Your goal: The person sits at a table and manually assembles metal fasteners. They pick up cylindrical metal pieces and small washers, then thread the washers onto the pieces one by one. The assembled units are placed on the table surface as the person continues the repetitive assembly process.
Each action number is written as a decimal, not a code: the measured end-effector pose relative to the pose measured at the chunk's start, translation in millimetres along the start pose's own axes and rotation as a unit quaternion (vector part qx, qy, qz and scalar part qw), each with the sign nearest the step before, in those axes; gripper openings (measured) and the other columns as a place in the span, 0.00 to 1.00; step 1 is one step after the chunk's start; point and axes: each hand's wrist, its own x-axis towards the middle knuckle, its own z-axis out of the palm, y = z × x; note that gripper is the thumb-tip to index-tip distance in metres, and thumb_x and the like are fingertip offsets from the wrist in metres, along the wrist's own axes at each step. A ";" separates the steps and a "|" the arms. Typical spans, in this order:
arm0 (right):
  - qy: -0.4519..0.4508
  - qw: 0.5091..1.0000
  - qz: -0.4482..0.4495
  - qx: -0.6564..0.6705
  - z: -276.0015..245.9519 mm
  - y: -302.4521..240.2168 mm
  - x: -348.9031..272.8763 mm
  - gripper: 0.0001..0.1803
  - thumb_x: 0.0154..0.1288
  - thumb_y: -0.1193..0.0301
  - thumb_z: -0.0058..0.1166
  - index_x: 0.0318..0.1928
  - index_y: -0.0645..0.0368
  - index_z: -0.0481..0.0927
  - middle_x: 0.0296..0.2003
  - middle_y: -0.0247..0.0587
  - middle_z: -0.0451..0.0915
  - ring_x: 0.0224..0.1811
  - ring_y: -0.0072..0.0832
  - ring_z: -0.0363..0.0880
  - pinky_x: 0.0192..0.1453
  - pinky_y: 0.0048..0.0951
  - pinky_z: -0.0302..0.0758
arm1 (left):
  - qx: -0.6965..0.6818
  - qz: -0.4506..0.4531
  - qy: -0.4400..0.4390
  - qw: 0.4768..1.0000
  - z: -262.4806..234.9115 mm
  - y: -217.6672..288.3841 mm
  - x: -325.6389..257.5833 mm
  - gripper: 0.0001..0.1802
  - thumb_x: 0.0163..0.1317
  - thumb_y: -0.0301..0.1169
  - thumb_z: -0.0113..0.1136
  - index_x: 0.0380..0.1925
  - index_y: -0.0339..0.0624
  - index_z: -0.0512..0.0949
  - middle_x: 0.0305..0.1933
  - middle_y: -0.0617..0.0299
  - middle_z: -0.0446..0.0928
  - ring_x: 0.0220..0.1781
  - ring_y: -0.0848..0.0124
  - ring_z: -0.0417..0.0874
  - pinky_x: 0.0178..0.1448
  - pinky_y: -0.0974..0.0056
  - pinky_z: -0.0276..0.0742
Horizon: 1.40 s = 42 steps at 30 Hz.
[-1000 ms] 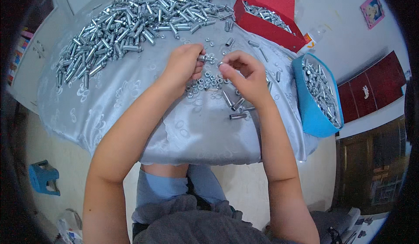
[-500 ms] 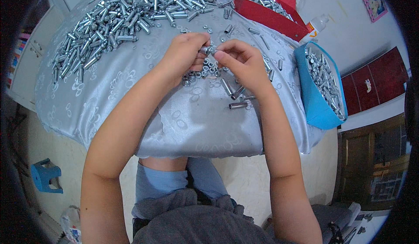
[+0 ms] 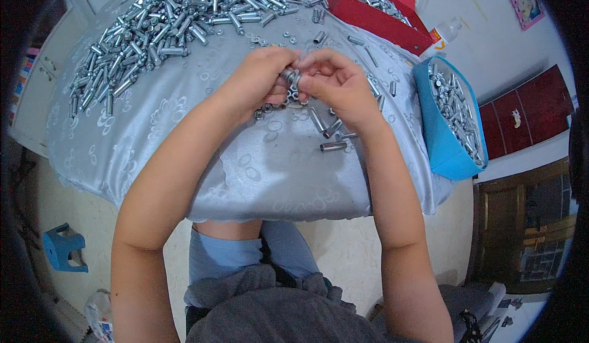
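My left hand is closed around a shiny metal anchor bolt, whose end sticks out from the fingers toward the right. My right hand meets it there, with thumb and fingers pinched at that end of the bolt, around what looks like a nut or washer. Beneath the hands lie small hex nuts, partly hidden by the fingers. Several loose metal sleeves rest on the cloth just below my right hand. A few washers and nuts lie beyond my left hand.
A large heap of anchor bolts covers the table's far left. At the far right stands a red box of metal parts, near a plastic bottle. A blue bin of bolts sits at the right edge of the silvery tablecloth.
My right hand has closed in on my left, its fingers now nearer the left fingertips. Together they cover more of the nuts below. The bolt remains between them.
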 end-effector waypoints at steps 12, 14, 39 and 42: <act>0.119 0.926 -0.150 -0.327 11.4 6.9 -0.6 0.11 0.49 0.73 0.59 0.36 0.63 0.78 0.27 0.41 0.78 0.30 0.23 0.77 0.35 0.23 0.74 | -0.025 0.042 0.154 0.987 2.2 -3.3 0.6 0.10 0.57 0.36 0.46 0.24 0.41 0.68 0.15 0.68 0.61 0.13 0.80 0.58 0.16 0.73 0.53; 0.118 0.921 -0.098 -0.357 8.8 6.7 -0.8 0.10 0.50 0.72 0.59 0.33 0.63 0.77 0.26 0.41 0.77 0.27 0.24 0.75 0.33 0.23 0.73 | -0.005 0.043 0.150 0.988 5.7 -3.1 1.6 0.12 0.59 0.40 0.48 0.24 0.43 0.67 0.13 0.71 0.57 0.13 0.81 0.55 0.16 0.74 0.50; 0.111 0.980 -0.033 -0.161 13.5 9.6 0.4 0.10 0.53 0.74 0.56 0.36 0.62 0.75 0.30 0.38 0.78 0.31 0.21 0.76 0.36 0.20 0.72 | 0.041 0.065 0.183 0.980 5.2 -5.5 2.4 0.14 0.59 0.42 0.47 0.24 0.44 0.68 0.13 0.70 0.60 0.13 0.80 0.58 0.16 0.74 0.52; 0.109 0.968 -0.071 -0.214 13.8 8.7 -1.0 0.09 0.52 0.75 0.56 0.35 0.63 0.76 0.31 0.38 0.78 0.32 0.21 0.76 0.37 0.20 0.73 | 0.058 0.085 0.186 0.977 4.7 -6.6 2.6 0.14 0.59 0.43 0.47 0.23 0.44 0.68 0.14 0.70 0.61 0.13 0.80 0.58 0.16 0.73 0.52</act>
